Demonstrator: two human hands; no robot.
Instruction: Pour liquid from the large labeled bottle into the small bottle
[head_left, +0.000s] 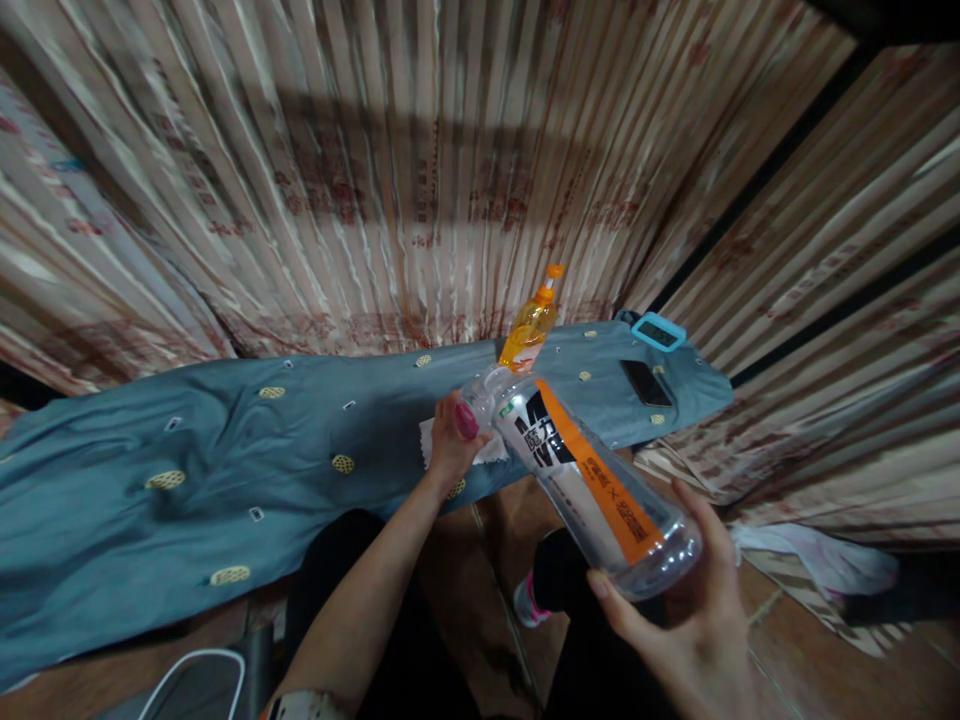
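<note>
We find a clear plastic bottle (592, 480) with a white, black and orange label held off the surface between both hands, in front of a tabletop (150, 520) draped in a blue-grey cloth (300, 430). Its long axis runs on a diagonal, from the base at lower right, nearer us, up to the neck at upper left, farther from us. Our right hand (690, 610) cups the base from below, fingers curled round the lower wall and bearing the weight. Our left hand (452, 440) is closed about the neck end, thumb uppermost; whether a cap sits beneath the fingers we cannot tell. The neck therefore lies at the left hand and the base at the right, the two hands set at opposite ends of the one axis. A crumpled white wipe or tissue (491, 450) shows just behind the left hand (its contact with the hand is unclear). Beyond the neck stands an orange bottle (529, 330) with an orange spout cap, upright on the cloth. Further right on the cloth lie a dark phone (646, 382) and a small teal-framed device (658, 331), well apart from both hands.
</note>
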